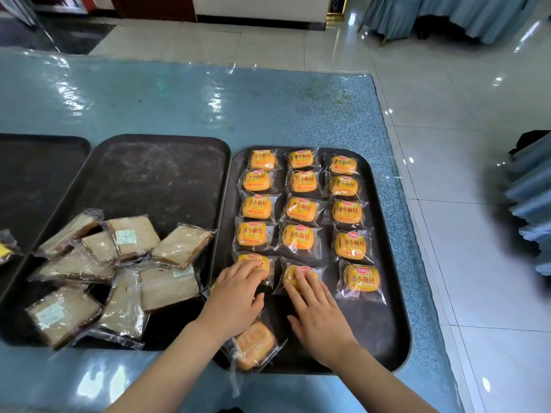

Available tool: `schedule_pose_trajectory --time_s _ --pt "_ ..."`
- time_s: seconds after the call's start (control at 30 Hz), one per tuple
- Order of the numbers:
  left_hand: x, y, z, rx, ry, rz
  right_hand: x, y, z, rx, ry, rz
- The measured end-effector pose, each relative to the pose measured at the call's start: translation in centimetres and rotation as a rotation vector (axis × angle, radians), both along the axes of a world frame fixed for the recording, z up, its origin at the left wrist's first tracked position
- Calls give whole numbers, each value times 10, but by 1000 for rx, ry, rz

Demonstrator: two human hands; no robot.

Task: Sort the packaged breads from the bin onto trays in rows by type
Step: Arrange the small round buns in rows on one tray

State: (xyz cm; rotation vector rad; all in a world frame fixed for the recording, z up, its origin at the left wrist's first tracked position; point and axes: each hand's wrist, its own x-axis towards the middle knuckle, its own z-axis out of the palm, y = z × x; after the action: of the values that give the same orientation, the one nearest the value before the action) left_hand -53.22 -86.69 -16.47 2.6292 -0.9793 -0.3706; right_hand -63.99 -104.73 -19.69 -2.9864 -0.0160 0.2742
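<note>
The table (179,102) wears a blue patterned cloth under a clear, glossy plastic sheet that throws glare. The trays (155,171) look matt, dark and scuffed. The buns (299,238) and brown slices (131,236) sit in shiny, crinkled clear plastic wrappers. The floor (447,114) is polished, reflective tile.
</note>
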Motion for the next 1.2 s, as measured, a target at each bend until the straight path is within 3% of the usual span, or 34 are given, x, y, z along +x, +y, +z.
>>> schedule_pose_trajectory --time_s 0.3,0.5,0.83,1.07,1.2 --pt "3 8 1 -48 19 28 4 -29 -1 47 -28 113" --pt "12 39 5 -95 61 177 0 -9 25 413 -115 -2" --pt "4 63 6 -119 97 271 6 42 30 803 332 -216" --pt "-11 55 7 -139 7 212 6 39 27 1021 402 -383" --pt "-15 51 11 -175 37 167 2 20 43 1121 314 -456"
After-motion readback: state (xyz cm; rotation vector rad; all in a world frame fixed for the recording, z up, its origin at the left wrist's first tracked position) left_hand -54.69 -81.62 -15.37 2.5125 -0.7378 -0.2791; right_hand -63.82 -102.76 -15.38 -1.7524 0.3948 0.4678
